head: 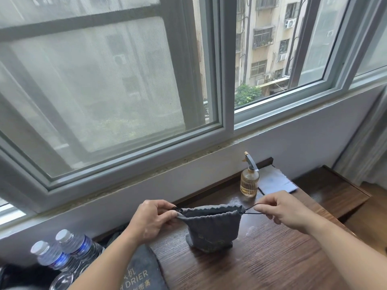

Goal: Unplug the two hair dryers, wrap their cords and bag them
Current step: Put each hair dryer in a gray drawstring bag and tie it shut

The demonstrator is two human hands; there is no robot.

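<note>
A grey drawstring bag (211, 229) stands bulging on the dark wooden desk (261, 264), its mouth gathered nearly closed. My left hand (151, 220) pinches the bag's left rim and the black cord end there. My right hand (284, 212) pinches the black drawstring (250, 210), which runs taut from the bag's right side. A second dark bag printed "DRIER" (142, 273) lies at the desk's near left, partly under my left forearm. No hair dryer or cord shows outside the bags.
An amber glass spray bottle (249, 181) stands behind the bag, with a folded white cloth (276, 183) to its right. Two plastic water bottles (69, 250) stand at the lower left. The wall and window sill run close behind the desk.
</note>
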